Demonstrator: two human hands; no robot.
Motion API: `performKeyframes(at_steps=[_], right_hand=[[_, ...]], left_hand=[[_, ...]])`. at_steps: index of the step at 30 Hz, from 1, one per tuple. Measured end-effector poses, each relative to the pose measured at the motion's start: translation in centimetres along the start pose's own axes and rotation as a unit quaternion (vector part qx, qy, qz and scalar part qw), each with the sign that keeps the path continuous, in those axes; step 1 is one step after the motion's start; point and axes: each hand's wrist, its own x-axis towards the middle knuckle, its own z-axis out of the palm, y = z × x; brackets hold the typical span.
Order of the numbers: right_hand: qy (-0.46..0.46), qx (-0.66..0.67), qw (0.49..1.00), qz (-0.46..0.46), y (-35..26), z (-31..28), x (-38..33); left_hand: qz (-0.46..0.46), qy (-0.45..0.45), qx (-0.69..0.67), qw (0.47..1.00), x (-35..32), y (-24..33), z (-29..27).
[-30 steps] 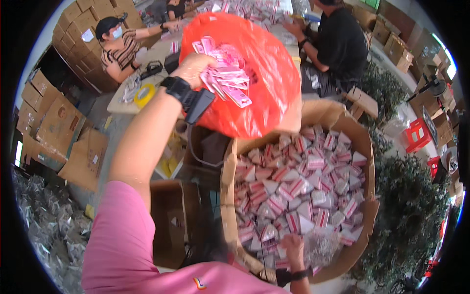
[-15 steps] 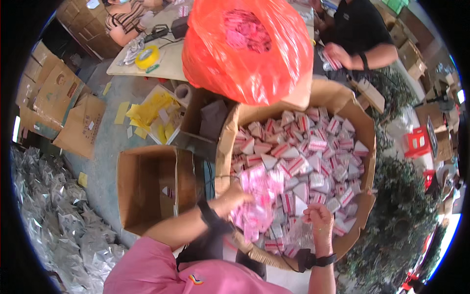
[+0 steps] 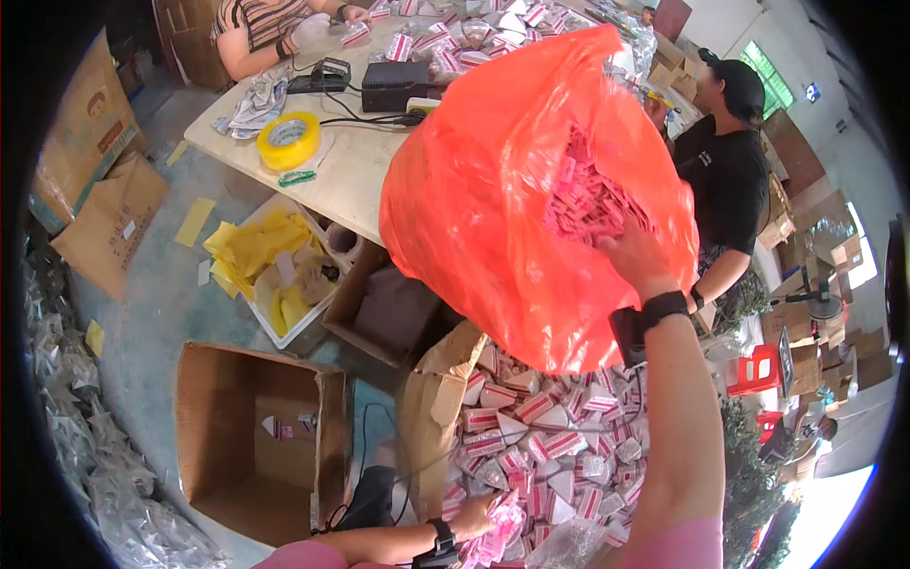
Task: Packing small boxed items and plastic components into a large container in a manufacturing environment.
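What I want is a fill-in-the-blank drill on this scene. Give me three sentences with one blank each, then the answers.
1. The right hand reaches into a plastic bag coloured ____.
2. The left hand grips packets inside a big cardboard ____.
3. The roll of tape on the table is ____.
Missing words: orange; box; yellow.

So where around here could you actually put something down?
The open brown box on the floor is nearly bare inside. The table has a free strip between the yellow tape roll and the orange bag. The big carton is packed with pink packets, both hands busy there.
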Motion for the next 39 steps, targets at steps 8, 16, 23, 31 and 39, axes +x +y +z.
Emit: performKeyframes(at_steps=[8,16,23,31,39], right_hand=[[-0.004,-0.020,1.000,-0.007,0.0,-0.6,-1.7],[0.006,0.419,0.908,-0.004,1.6,-5.0,-3.5],[-0.073,0.909,0.405,0.066,-0.1,-3.7,-14.1],[-0.279,0.954,0.005,0.106,6.6,4.1,-31.4],[-0.171,0.955,0.166,0.179,9.4,15.5,-45.8]], left_hand=[[-0.001,-0.091,0.043,0.995,0.7,-4.0,0.6],[-0.026,-0.045,-0.027,0.998,1.6,-6.8,2.9],[-0.012,0.044,-0.165,0.985,0.8,-8.2,5.0],[0.058,0.099,-0.103,0.988,2.7,-18.0,5.5],[-0.017,0.096,-0.193,0.976,-1.5,-9.1,5.7]])
